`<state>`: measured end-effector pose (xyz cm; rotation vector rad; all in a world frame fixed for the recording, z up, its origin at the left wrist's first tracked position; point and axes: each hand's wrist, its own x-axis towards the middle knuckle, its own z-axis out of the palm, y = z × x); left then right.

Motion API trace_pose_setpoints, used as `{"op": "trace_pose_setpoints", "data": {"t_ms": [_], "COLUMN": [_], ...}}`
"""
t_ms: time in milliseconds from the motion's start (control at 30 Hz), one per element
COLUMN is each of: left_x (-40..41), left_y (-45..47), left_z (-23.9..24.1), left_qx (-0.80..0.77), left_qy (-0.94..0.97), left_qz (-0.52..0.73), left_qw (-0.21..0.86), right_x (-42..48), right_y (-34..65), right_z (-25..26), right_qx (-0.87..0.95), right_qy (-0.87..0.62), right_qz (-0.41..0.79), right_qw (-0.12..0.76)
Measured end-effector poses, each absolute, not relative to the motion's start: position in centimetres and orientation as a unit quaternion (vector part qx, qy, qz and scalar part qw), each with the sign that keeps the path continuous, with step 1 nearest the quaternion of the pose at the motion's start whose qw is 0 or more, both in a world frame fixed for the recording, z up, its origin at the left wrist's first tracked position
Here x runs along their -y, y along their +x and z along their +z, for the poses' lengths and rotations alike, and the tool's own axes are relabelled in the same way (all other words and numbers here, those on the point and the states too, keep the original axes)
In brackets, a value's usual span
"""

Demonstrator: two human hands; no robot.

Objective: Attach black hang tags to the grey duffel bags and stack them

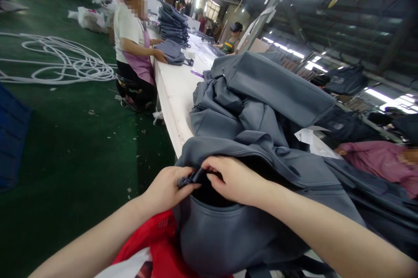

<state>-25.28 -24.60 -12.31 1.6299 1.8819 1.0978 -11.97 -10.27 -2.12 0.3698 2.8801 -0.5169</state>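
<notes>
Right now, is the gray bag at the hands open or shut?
Open: the gray bag gapes at the top, its near and far edges standing apart around a dark interior.

A smooth grey open bag [222,234] is sitting before a heap of grey bags [218,115] on the long white desk [174,104]; over left, looped white hose [94,69] is lying on the green floor [85,165], beyond a blue plastic crate [12,134].

Grey bag [222,234]: inside lost in shadow
Blue crate [13,139]: cut off by left edge
Red cloth [166,247]: cut off by bottom edge
</notes>
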Motion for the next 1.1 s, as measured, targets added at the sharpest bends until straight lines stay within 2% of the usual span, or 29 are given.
{"op": "trace_pose_setpoints", "data": {"t_ms": [67, 133, 300, 433, 567, 633, 733, 833, 967, 1033, 1100], "left_x": [24.0, 23.4, 22.2, 22.0, 23.0, 23.5, 23.9, 23.8, 24.2, 24.8, 25.8], "left_y": [-24.6, -23.8, -22.1, -21.8, -22.3, -22.5, -22.7, -22.4, -22.2, -22.8, -23.9], "left_z": [-12.1, -12.0, -11.9, -11.9, -12.1, -12.2, -12.6, -12.8, -12.0, -11.3, -10.8], "left_qx": [-0.699, -0.711, -0.605, -0.532, -0.465, -0.467, -0.52, -0.584, -0.615, -0.613, -0.644], "left_qy": [0.577, 0.544, 0.468, 0.437, 0.334, 0.312, 0.342, 0.413, 0.494, 0.531, 0.533], "left_qz": [0.375, 0.395, 0.545, 0.608, 0.627, 0.616, 0.587, 0.546, 0.484, 0.452, 0.444], "left_qw": [0.197, 0.205, 0.345, 0.395, 0.528, 0.552, 0.518, 0.437, 0.378, 0.373, 0.322], "right_x": [10.9, 11.3, 11.9, 12.0, 11.7, 11.7, 11.9, 12.2, 12.5, 12.4, 12.2], "right_y": [-12.0, -11.8, -11.1, -10.7, -10.7, -10.7, -10.8, -11.2, -11.6, -11.7, -11.8], "right_z": [-1.7, -1.7, -2.1, -2.7, -3.6, -4.1, -4.9, -6.1, -7.1, -7.1, -6.7], "right_qx": [-0.977, -0.983, -0.992, -0.996, -0.999, -1.0, -0.998, -0.996, -0.99, -0.99, -0.99], "right_qy": [0.09, 0.077, 0.081, 0.061, 0.028, 0.006, -0.02, 0.005, 0.06, 0.08, 0.094], "right_qz": [-0.185, -0.156, -0.086, -0.063, -0.017, 0.007, 0.041, 0.068, 0.036, 0.015, -0.005], "right_qw": [0.049, 0.052, 0.036, 0.028, 0.022, 0.025, 0.03, 0.066, 0.124, 0.116, 0.103]}}
